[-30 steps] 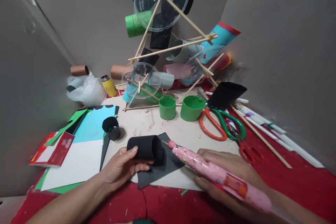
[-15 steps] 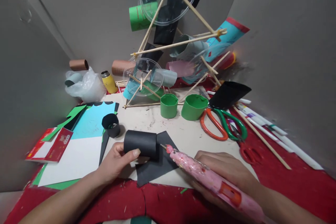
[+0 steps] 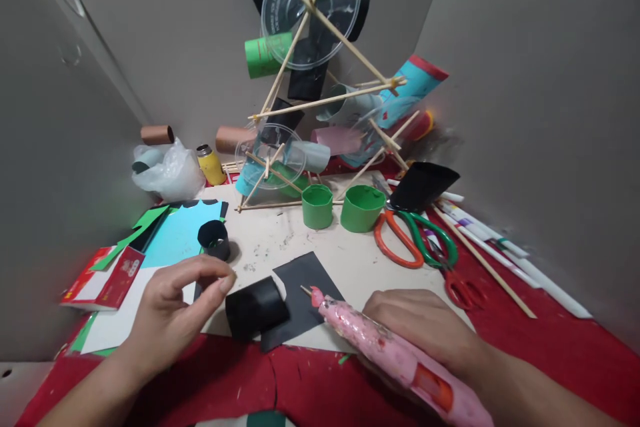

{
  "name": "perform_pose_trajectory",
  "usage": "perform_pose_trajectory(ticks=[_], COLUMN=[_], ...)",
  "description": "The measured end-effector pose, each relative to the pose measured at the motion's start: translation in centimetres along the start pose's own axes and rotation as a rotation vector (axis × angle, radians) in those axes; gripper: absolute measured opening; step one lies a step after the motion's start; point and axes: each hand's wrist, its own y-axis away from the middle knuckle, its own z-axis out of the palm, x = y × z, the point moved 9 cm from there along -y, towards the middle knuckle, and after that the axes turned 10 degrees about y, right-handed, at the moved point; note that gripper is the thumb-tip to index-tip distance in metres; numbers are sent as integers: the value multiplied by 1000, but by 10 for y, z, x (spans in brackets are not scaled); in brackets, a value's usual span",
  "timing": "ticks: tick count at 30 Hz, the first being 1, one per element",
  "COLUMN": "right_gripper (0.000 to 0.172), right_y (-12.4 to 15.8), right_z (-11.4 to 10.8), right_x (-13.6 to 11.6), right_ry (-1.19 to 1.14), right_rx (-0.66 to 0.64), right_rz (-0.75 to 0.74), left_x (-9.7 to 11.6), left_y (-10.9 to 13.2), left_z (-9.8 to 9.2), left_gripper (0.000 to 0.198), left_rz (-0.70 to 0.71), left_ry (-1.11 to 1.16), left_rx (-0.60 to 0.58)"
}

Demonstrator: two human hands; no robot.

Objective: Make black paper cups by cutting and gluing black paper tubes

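My right hand (image 3: 410,320) is wrapped around a pink hot glue gun (image 3: 380,340), its nozzle aimed left over a flat piece of black paper (image 3: 305,300). A rolled black paper tube (image 3: 256,307) lies tilted on the board, partly over that paper. Just left of the tube hovers my left hand (image 3: 175,307), thumb and forefinger closed in a pinch; whether anything is between the tips I cannot make out. Behind the left fingers stands a short black paper ring (image 3: 214,240). Two green paper rings (image 3: 317,207) sit further back on the board.
A tall frame of wooden sticks (image 3: 345,47) with plastic lids and paper tubes rises at the back. Scissors (image 3: 425,240) and white rolled sticks (image 3: 530,270) lie right. Coloured paper sheets (image 3: 180,230), a red packet (image 3: 107,280) and a yellow bottle (image 3: 210,165) are left.
My left hand has let go of the black tube and drawn left. The tube has tipped and shifted lower. My view has shifted slightly; the glue gun stays close to the same place.
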Motion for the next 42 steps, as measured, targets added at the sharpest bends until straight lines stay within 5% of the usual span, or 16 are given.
perform_pose_trajectory(ticks=[6, 15, 31, 42], right_gripper=[39, 51, 43, 41], right_y=[1, -1, -9, -13], right_z=[16, 17, 11, 3], right_x=[-9, -13, -19, -23], right_ry=[-134, -236, -255, -208], right_rx=[-95, -103, -127, -167], right_rz=[-113, -147, -158, -132], left_x=[16, -21, -17, -19], left_y=[-22, -21, -15, -11], left_z=[66, 110, 128, 123], left_gripper=[15, 21, 23, 33], left_rz=[-92, -390, -469, -517], left_ry=[290, 580, 729, 766], left_rx=[-509, -856, -1010, -949])
